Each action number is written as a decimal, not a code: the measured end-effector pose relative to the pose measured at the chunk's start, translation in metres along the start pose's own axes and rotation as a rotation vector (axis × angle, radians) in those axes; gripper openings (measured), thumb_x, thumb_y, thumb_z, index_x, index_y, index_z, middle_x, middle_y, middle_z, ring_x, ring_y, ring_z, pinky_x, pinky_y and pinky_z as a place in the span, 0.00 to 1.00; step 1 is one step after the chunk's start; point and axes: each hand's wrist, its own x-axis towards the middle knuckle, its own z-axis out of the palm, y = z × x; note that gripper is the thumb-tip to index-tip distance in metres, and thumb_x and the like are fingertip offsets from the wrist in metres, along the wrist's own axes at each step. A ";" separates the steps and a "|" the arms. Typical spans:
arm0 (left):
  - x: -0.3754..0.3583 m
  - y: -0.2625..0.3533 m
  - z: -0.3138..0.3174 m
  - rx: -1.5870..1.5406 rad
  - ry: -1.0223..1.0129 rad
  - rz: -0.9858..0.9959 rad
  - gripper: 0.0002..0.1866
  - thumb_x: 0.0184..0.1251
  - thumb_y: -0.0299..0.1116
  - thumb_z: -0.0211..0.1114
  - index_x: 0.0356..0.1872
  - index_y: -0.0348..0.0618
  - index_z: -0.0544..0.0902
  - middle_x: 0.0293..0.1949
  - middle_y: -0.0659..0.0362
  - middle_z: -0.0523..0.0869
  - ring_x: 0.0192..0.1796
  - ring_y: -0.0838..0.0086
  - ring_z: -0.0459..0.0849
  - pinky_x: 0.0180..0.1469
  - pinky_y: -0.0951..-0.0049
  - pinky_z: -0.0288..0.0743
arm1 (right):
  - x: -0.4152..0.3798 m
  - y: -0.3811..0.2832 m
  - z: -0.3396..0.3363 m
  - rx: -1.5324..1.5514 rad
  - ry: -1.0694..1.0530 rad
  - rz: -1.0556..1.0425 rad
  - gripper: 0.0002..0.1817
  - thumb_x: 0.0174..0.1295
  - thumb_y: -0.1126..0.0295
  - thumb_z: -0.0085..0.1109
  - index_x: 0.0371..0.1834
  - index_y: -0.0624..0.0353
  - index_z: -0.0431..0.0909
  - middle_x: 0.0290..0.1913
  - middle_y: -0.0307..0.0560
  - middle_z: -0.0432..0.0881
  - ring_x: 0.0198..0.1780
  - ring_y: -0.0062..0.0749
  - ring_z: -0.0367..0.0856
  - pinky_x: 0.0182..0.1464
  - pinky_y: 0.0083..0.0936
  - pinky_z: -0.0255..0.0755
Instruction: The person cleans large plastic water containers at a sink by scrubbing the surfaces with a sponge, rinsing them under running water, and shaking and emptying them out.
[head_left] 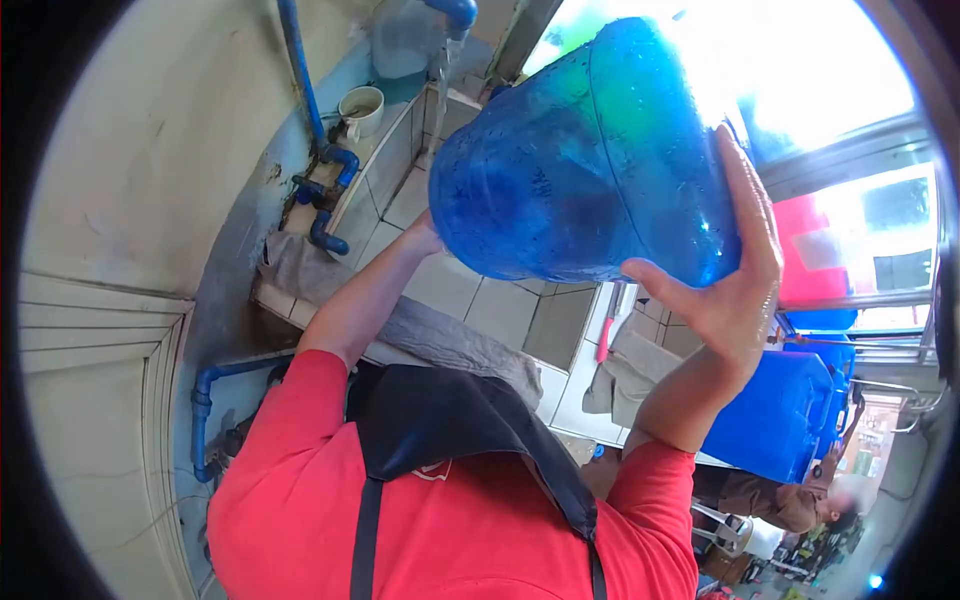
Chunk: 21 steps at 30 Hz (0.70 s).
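Observation:
A large see-through blue water jug (570, 180), wet with drops, is held up tilted between my two hands over a white-tiled basin (440, 285). My right hand (735, 290) clasps its right end, thumb low and fingers stretched along the wall. At the jug's lower left, my left hand (428, 236) supports it, its fingers mostly hidden behind the plastic. Water runs from a blue pipe tap (455, 15) just left of the jug, down into the basin.
A white mug (362, 110) stands on the ledge beside blue pipes (322, 190). A grey towel (460, 345) drapes the basin's front edge. A red-handled utensil (604, 340) lies near a cloth (640, 375). Blue containers (770, 410) stand at right; a person (780, 500) is behind.

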 end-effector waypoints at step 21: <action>0.046 -0.005 0.000 -0.043 -0.006 0.182 0.28 0.81 0.47 0.51 0.73 0.42 0.67 0.71 0.52 0.72 0.71 0.64 0.73 0.70 0.60 0.72 | 0.025 0.000 -0.003 0.055 -0.042 0.017 0.55 0.42 0.54 0.85 0.75 0.61 0.67 0.68 0.55 0.76 0.67 0.39 0.76 0.66 0.37 0.72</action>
